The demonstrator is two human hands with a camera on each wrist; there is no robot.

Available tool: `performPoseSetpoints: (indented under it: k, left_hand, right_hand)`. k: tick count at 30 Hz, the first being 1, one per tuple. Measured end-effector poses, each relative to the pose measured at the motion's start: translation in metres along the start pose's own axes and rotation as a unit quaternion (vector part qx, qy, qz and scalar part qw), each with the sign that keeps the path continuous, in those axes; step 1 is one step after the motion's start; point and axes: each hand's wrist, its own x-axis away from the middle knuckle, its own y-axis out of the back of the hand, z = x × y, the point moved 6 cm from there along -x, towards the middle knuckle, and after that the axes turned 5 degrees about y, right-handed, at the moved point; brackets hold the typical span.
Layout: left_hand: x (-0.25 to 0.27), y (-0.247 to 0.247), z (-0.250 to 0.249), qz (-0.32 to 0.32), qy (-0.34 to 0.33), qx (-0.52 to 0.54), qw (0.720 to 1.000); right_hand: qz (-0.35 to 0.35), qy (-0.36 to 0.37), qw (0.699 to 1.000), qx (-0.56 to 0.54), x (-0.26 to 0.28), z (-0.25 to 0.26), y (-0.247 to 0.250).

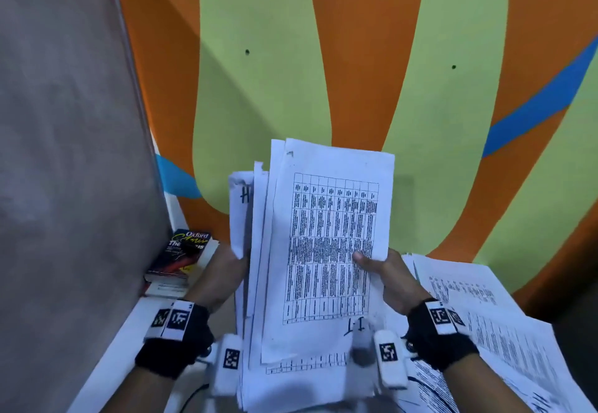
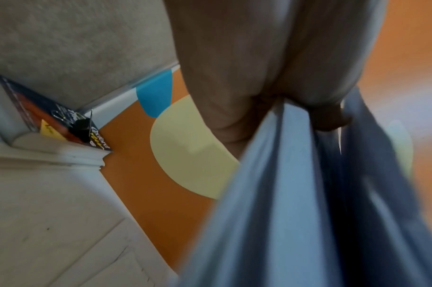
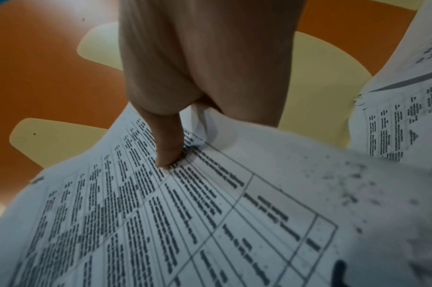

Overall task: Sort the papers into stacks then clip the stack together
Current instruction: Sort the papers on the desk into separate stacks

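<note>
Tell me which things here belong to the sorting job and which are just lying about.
In the job:
- held stack of papers, gripped by left hand and right hand
- loose papers on the table
- binder clip

Lying about:
- Oxford book
- second book underneath

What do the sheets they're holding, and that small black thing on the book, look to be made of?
Held sheets: thin matte white paper; they bend under the right hand and carry printed tables. Black clip on the book: probably painted metal with thin wire handles, too small to confirm.
</note>
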Motion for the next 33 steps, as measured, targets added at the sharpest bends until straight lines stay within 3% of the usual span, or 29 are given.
performPoseSetpoints:
  k: [3, 6, 9, 12, 15, 20, 25, 30, 33]
  left_hand:
    - [-0.002, -0.005, 0.011, 0.028, 0.035, 0.044, 0.998]
    - [-0.006, -0.006, 0.024, -0.001, 0.068, 0.147, 0.987]
    - [-0.009, -0.003, 0.006, -0.085, -0.025, 0.059, 0.994]
    - [-0.008, -0.011, -0.025, -0.105, -0.076, 0.025, 0.991]
    - [-0.022, -0.007, -0.029, -0.120, -0.078, 0.014, 0.990]
    - [-0.027, -0.024, 0.015, -0.063, -0.028, -0.006, 0.998]
    - [-0.018, -0.034, 0.035, -0.131, -0.012, 0.009, 0.991]
    - [-0.012, -0.040, -0.007, -0.151, -0.093, 0.019, 0.984]
    - [-0.015, -0.042, 0.000, -0.113, -0.080, 0.064, 0.988]
  right_hand:
    - [-0.005, 0.016, 1.000, 0.006, 0.002, -0.002, -0.003]
    - [-0.075, 0.052, 0.996, -0.013, 0.003, 0.001, 0.002]
    - [-0.126, 0.104, 0.987, -0.005, 0.009, 0.016, 0.001]
    - [-0.159, 0.173, 0.972, 0.010, 0.017, 0.041, 0.001]
    - [-0.158, 0.218, 0.962, 0.033, 0.024, 0.063, 0.001]
    - [-0.085, 0.166, 0.980, 0.072, 0.024, 0.032, 0.010]
    - [-0.088, 0.153, 0.967, 0.183, 0.021, 0.013, 0.010]
    - [-0.098, 0.233, 0.944, 0.213, 0.022, 0.042, 0.001]
    - [-0.111, 0.317, 0.915, 0.224, 0.025, 0.066, 0.005]
